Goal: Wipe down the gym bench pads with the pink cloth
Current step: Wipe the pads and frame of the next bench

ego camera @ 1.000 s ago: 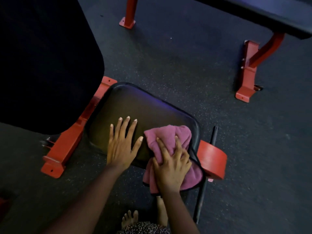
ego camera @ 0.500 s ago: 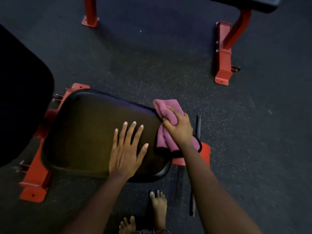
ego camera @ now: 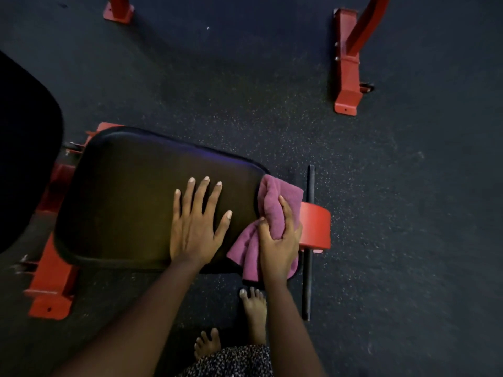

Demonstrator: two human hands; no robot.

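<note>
Currently the cloth sits at the right end of the pad, bunched and draped over that end so that part hangs below the edge. The right hand grips it: fingers and thumb are curled round the folds. The left hand lies flat on the pad top, fingers spread, just beside the cloth on the side toward the pad centre.

Governing relation: the pad's long axis runs left to right, and almost the whole top lies to the left of the cloth. The right hand is the nearer hand, already on the cloth. A stroke along the long axis would probably meet the left hand first, so that hand likely needs to lift or slide ahead. A stroke along the right end needs no such clearance.

Count:
- Cloth: one.
- Pads: two. The second pad is a dark panel beyond the pad's left end, cut by the picture edge.
- Hands: two.
- Bare feet: two, below the pad's near edge.
- Bar: one, black, just beyond the pad's right end and crosswise to its axis.
- Red cap: one, on that bar, touching the cloth or close to it.
- Red frame: one, under the pad's left end.
- Red posts: two, well beyond the pad's far edge.
</note>
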